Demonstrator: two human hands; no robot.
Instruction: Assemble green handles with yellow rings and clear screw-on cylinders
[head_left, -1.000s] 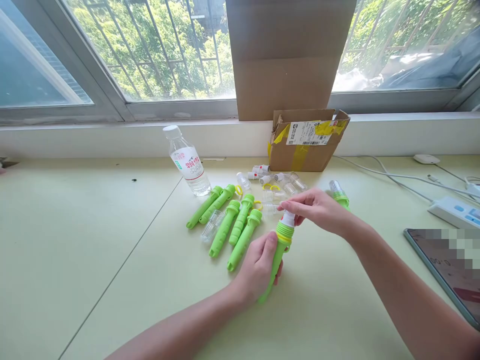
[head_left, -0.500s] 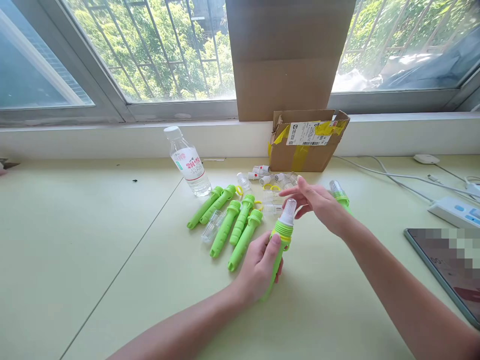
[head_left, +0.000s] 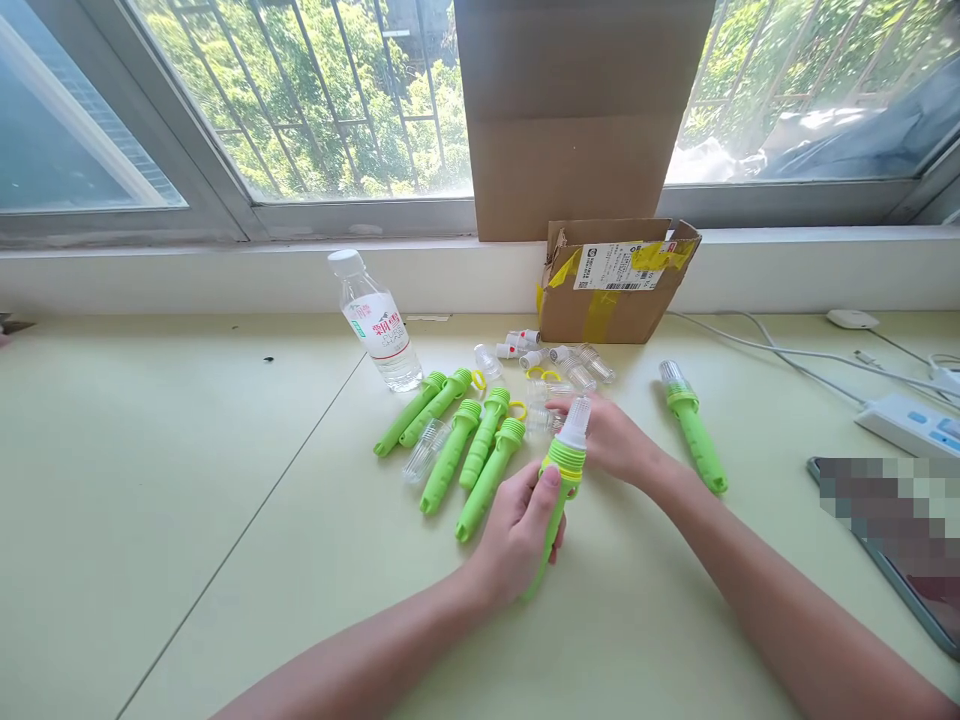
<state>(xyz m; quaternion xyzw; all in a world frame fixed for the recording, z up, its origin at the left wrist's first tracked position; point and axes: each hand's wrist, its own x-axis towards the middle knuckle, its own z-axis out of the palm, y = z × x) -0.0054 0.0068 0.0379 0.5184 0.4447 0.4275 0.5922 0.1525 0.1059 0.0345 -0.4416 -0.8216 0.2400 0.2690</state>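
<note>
The green flashlight-shaped handle (head_left: 560,502) is in the left hand (head_left: 517,530), slanting over the near part of the table (head_left: 225,480) with its threaded neck up and away from the person. A white ribbed insert (head_left: 576,422) stands in its mouth, and a yellow ring (head_left: 568,477) sits around the neck below the threads. The left fingers are curled closed round the body, thumb along the near side just under the ring; holding it that low seems meant to leave neck and insert free.

The right hand (head_left: 611,437) reaches behind the insert to the clear ribbed caps (head_left: 541,418). Its fingers look partly bent, but the fingertips are largely hidden, so whether they have hold of a cap cannot be told.

Left of the held handle lie five bare green handles (head_left: 447,458), a single clear cap (head_left: 426,450) among them. Beyond are loose yellow rings (head_left: 478,380) and white inserts with red dots (head_left: 508,351), apparently grouped for easy reach. A capped green unit (head_left: 697,440) lies to the right, well apart, perhaps to keep it from mixing with loose parts.

Farther out, a water bottle (head_left: 382,340) and an open cardboard box (head_left: 611,295) stand behind the parts; a phone (head_left: 885,545) and a power strip (head_left: 911,425) lie at the right.
</note>
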